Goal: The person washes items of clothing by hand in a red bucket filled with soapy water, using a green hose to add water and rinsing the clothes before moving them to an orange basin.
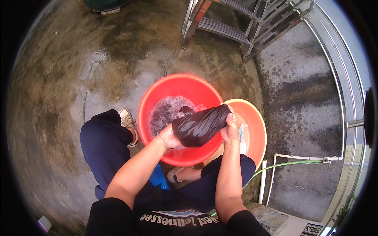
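A wet, dark cloth garment (200, 126) is stretched and twisted between my two hands. My left hand (170, 138) grips its lower left end, and my right hand (231, 126) its upper right end. The bundle hangs above a red plastic basin (177, 81), over its right part. Sudsy water (165, 115) fills the bottom of that basin, and some dark cloth shows at the bundle's far side. Touching the red basin on the right is an orange basin (255, 124). Light-coloured cloth (243, 138) lies in it, partly hidden by my right hand and forearm.
A metal stepladder (224, 31) stands on the wet concrete floor (59, 124) ahead. On the right is a stained wall (298, 109) with a white pipe (304, 157), a tap and a green hose (277, 166). Something blue (159, 177) is below my lap.
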Available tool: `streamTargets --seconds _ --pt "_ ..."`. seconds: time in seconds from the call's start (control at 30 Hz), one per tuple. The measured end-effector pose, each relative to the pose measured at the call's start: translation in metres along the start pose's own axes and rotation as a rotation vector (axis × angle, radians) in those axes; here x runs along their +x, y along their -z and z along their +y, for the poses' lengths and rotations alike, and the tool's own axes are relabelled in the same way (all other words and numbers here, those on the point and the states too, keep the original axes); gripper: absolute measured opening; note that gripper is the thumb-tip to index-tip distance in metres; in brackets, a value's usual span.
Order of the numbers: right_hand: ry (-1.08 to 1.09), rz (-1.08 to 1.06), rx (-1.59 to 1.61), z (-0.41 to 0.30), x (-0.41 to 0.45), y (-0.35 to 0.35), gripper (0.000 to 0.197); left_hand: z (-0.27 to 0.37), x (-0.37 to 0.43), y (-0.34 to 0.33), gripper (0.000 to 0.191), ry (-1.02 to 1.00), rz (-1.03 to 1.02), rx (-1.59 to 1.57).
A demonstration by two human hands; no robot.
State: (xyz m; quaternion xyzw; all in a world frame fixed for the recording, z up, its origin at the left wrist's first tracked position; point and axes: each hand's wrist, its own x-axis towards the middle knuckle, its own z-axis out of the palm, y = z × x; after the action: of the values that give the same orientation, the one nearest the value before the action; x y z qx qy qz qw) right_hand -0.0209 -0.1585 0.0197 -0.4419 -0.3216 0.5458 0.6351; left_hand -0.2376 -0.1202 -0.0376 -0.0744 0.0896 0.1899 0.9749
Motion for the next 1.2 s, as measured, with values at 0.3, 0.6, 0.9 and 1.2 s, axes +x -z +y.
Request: streamTargets --seconds 0.3,0.6,0.9,1.2 --pt "-0.046 -0.057 0.769 0.062 0.011 -0.02 0.052 -0.017 -0.014 -0.039 0.075 -0.105 -0.032 0.048" --pt "-0.452 0.134 -0.853 0.028 0.057 -0.06 0.033 -0.038 0.015 -0.03 0.047 -0.544 0.334 1.671" --pt "-0.361 0.45 -0.815 0.081 0.02 -0.014 0.035 -0.057 0.019 0.013 0.058 -0.537 0.723 1.552" --pt "-0.153 0.165 0.124 0.053 -0.045 -0.01 0.065 -0.062 -0.007 -0.074 0.034 -0.08 -0.038 -0.034"
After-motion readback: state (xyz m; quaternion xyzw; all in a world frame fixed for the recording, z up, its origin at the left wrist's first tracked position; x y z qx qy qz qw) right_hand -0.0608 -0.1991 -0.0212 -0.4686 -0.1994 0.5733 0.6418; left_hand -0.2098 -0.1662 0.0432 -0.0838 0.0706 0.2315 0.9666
